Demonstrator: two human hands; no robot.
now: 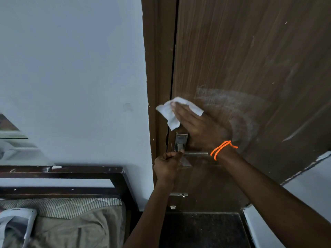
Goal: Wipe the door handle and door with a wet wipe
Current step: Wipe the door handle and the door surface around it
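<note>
A brown wooden door (250,59) fills the upper right, with pale wet smears around its middle. My right hand (198,127), an orange cord at its wrist, lies flat on the door and presses a white wet wipe (170,113) against it, near the door's left edge above the handle. The metal door handle (180,144) sits just below, its lever running right behind my right wrist. My left hand (167,166) is closed in a fist at the handle's lower left, thumb touching the lever base; it seems to pinch a small clear scrap, though I cannot tell for sure.
The brown door frame (152,68) and a pale blue wall (71,68) are to the left. A dark wooden bed frame (62,173) with bedding sits lower left. A small metal latch (179,195) is lower on the door. Dark floor mat (202,230) lies below.
</note>
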